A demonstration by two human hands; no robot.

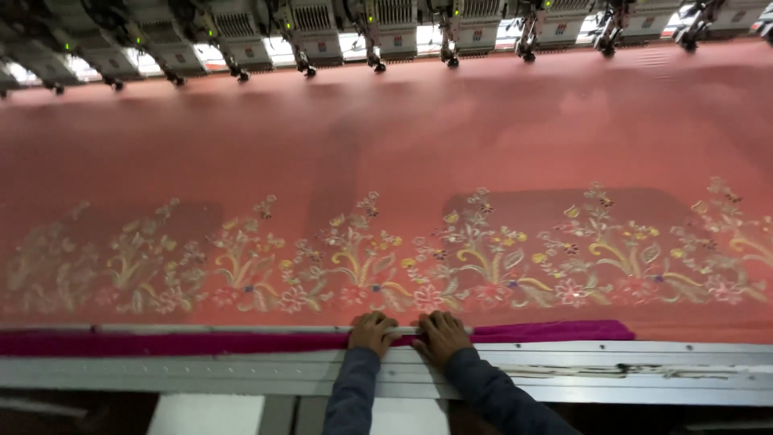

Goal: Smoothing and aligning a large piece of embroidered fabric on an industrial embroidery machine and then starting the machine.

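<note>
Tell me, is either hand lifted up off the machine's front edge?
No. Both the left hand and right hand press flat on the magenta strip along the frame's front rail.

The stretched pink cloth [386, 145] looks thin, matt and smooth, its flower embroidery [451, 258] raised with faintly shiny thread, the magenta cloth strip [201, 341] is soft and matt, and the frame rail [644, 362] is dull, scuffed grey metal.

Row of embroidery machine heads [386, 32] above, grey metal frame rail [644, 374] below.
</note>
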